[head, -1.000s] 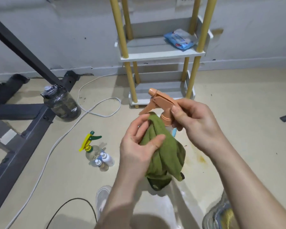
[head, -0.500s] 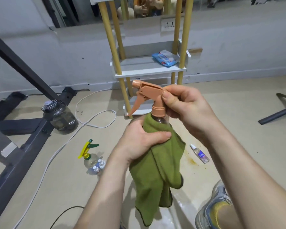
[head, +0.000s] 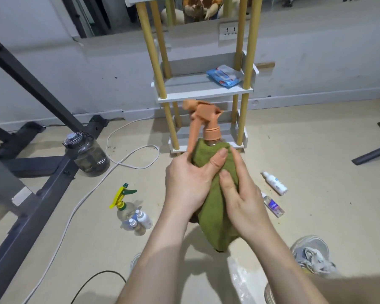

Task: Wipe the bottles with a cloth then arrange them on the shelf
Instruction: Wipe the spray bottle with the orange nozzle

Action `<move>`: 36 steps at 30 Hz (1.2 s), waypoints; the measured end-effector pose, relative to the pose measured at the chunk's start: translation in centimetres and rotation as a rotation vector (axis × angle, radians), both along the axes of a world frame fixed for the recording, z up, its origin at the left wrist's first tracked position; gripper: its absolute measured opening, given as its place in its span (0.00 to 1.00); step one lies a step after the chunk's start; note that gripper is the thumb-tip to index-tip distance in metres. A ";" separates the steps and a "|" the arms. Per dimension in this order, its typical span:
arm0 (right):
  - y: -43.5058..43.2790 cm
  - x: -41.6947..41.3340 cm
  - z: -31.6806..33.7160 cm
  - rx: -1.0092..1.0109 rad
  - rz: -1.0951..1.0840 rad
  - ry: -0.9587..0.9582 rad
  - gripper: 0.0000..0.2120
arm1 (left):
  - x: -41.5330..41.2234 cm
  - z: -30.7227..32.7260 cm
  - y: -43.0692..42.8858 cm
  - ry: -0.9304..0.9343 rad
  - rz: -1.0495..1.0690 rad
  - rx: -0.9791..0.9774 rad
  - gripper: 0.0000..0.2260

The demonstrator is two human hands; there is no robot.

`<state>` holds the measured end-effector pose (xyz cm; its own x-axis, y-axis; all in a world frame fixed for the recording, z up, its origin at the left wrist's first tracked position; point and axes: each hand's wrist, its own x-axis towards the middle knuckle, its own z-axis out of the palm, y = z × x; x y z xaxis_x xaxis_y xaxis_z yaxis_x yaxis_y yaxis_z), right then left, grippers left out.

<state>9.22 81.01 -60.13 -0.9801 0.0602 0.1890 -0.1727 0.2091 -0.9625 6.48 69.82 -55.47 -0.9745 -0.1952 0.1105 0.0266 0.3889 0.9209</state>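
On the floor, left of centre: yellow-trigger spray bottle (head: 122, 204), green nozzle, clear body, standing upright. Touching its right side, two small bottles (head: 140, 220) with white caps. Labels there too small to read.

Mid-frame, held upright above the floor: orange spray bottle (head: 206, 119). Trigger head and collar peach-orange, nozzle end blurred and turned left, clear shoulder just showing under the collar. Everything below wrapped in green cloth (head: 215, 216), loose end hanging down between the wrists.

Clasped from the left by the left hand (head: 184, 185), thumb laid upward across the cloth, fingertips by the trigger lever. Clasped from the right by the right hand (head: 244, 194), thumb pressed on the cloth just below the left thumb, fingers curled round the far side.

Behind, against the wall: white shelf (head: 204, 94) on yellow posts, blue packet (head: 225, 78) at the right end of its middle tier, print unreadable.

Right of the hands, lying on the floor: white bottle (head: 275, 183) with faint blue print; just nearer, clear bottle (head: 273, 207) with blue label, wording illegible.
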 end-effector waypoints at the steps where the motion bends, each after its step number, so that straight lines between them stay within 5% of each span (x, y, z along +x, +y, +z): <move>1: -0.1 0.1 -0.1 -0.128 -0.028 0.016 0.24 | 0.1 0.4 -0.1 0.013 -0.084 -0.009 0.11; 4: -0.6 0.1 0.2 -0.497 -0.105 0.012 0.22 | 1.0 0.7 0.0 0.092 -0.378 0.025 0.21; 6: -0.4 -0.2 0.7 -0.625 -0.111 -0.042 0.21 | 1.9 0.1 0.1 0.123 -0.388 -0.159 0.33; 10: -0.2 0.2 1.2 -0.593 -0.080 -0.117 0.16 | 3.5 -0.6 -0.2 0.047 -0.078 -0.496 0.32; 13: 0.4 0.7 1.5 -0.433 0.136 -0.167 0.20 | 2.9 -1.7 -0.7 0.209 0.085 -0.757 0.28; 16: 2.0 0.3 1.5 -0.321 0.368 -0.248 0.32 | 2.7 -2.3 -1.6 0.277 0.145 -0.623 0.23; 20: 2.3 0.3 0.9 -0.445 0.400 -0.314 0.33 | 2.5 -2.3 -1.4 0.001 0.015 0.016 0.06; 23: 1.1 1.1 0.2 -0.507 0.300 -0.211 0.29 | 2.9 -2.0 -0.9 -0.236 -0.260 0.507 0.20; 26: 0.5 1.1 -0.3 -0.387 0.238 -0.179 0.22 | 3.0 -2.0 -1.5 -0.350 -0.221 0.449 0.19; 29: -0.6 0.6 -0.5 -0.140 0.116 -0.206 0.14 | 2.4 -2.9 -1.9 -0.159 0.034 -0.008 0.16; 31: -1.3 0.3 -1.4 -0.008 0.053 -0.204 0.18 | 2.6 -2.9 -1.3 -0.026 0.188 -0.310 0.11; 33: -1.9 0.9 -1.9 -0.258 0.054 -0.299 0.16 | 3.2 -2.3 -0.5 0.046 0.173 -0.281 0.05; 36: -1.7 1.7 -2.5 -0.760 0.068 -0.450 0.26 | 4.5 -2.1 0.4 -0.004 -0.064 -0.148 0.16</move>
<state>10.90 79.30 -62.59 -0.9579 -0.0485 -0.2830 0.2671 -0.5117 -0.8166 10.94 70.22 -57.60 -0.9850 -0.1141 0.1298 0.0525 0.5179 0.8538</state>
